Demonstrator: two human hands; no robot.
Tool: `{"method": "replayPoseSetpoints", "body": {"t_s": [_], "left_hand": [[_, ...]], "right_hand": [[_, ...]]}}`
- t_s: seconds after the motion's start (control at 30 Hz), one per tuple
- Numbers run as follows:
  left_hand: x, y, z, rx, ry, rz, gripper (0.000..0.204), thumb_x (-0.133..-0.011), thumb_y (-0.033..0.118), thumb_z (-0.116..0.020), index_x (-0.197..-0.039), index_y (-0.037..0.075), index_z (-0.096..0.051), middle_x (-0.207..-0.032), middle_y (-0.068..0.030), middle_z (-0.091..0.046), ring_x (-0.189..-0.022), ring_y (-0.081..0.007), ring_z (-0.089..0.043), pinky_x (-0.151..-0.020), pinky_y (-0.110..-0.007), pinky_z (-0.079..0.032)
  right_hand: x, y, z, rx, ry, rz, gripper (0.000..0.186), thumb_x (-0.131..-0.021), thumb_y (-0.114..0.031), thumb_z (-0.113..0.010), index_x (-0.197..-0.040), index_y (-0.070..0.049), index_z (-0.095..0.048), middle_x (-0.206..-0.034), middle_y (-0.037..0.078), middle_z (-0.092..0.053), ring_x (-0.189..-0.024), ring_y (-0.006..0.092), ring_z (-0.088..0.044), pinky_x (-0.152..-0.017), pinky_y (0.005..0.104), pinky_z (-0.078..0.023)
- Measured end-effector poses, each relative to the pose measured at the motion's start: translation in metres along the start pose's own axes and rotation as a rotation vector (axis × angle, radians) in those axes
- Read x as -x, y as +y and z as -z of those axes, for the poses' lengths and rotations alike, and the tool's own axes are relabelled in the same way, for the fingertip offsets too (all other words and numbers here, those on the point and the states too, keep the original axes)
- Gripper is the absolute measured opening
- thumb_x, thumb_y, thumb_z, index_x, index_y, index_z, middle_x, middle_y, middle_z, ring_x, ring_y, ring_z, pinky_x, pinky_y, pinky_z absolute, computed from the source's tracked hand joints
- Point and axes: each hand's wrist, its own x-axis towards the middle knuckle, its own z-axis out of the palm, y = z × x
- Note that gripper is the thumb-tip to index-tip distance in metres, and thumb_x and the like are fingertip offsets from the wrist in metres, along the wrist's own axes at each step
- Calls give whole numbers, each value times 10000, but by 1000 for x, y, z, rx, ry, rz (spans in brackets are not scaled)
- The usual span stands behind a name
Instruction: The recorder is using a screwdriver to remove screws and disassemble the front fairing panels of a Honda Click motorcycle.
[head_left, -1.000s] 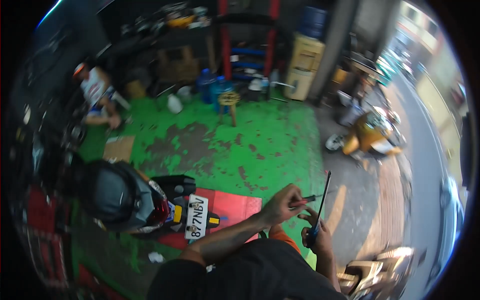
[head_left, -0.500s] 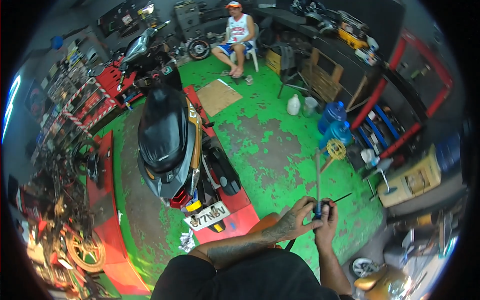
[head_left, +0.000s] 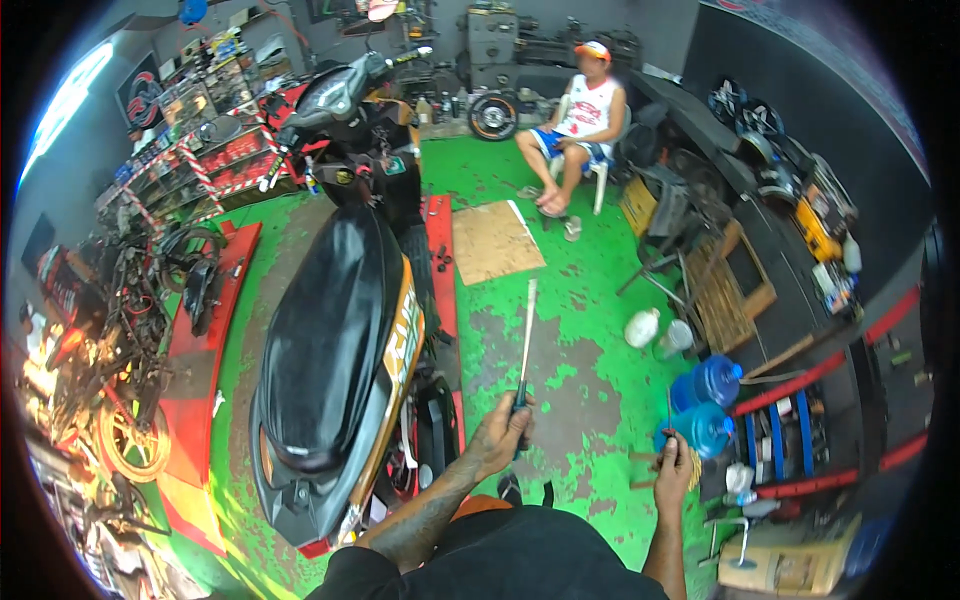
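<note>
Control matters most, I judge, while two pointed tools are held up at once: a firm hold low on each handle, tips angled away from the body and well apart from each other, and the longer shaft kept clear of the upholstery. Well to the left of the left fingers lies a red platform (head_left: 192, 400); nearer to them, also on their left, stands a scooter (head_left: 325, 345) with a long black seat. The left hand (head_left: 495, 440) has its fingers curled together and clamped around the dark handle of a long screwdriver (head_left: 528, 330), its pale shaft rising ahead of the knuckles. Beyond that tip, a cardboard sheet (head_left: 497, 243) lies on the green floor (head_left: 605, 290). To the right, well apart from the left fingers, the right hand (head_left: 675, 468) is raised, its fingertips apparently pinched on a slim dark tool (head_left: 669, 433) pointing upward; exactly how each finger lies is too small to tell. Beyond and slightly right of these fingers stand two blue bottles (head_left: 707, 384).
</note>
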Motion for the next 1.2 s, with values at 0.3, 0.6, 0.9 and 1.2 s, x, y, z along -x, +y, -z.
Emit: {"method": "replayPoseSetpoints", "body": {"t_s": [0.3,0.6,0.9,1.2], "left_hand": [[-134,37,112,-398,704,-84,378,-980,83,-596,-1293,-9,-406,-907,-100,-592,-828,-189,-613,-746,-341,-500],[-249,75,184,-687,1091,-44,386,-989,64,-614,-1360,13,-522,-1068,-137,-705,-935,-189,-676,-819,-319,-537],[-343,116,262,-329,1365,-18,421,-969,21,-630,-1374,17,-514,-1047,-108,-745,-763,-123,-672,-673,-280,-555],[-434,166,391,-563,1301,-141,416,-920,51,-699,-1317,1,-586,-1069,-223,-723,-979,-311,-744,-819,-383,-590]], "right_hand": [[-276,-28,-131,131,-204,267,220,-987,-81,-615,-1189,4,-587,-945,92,-628,-869,158,-610,-808,314,-503],[-514,-229,-404,-358,-659,429,253,-850,-38,-813,-1083,16,-732,-1029,70,-711,-944,135,-652,-864,275,-519],[-594,-404,-658,-426,-808,1201,287,-841,-21,-795,-1105,-20,-682,-1097,123,-706,-1035,268,-674,-929,361,-516],[-616,-458,-809,-326,-929,1386,279,-801,32,-749,-1055,-30,-653,-1117,134,-673,-1052,304,-656,-919,379,-516]]}}
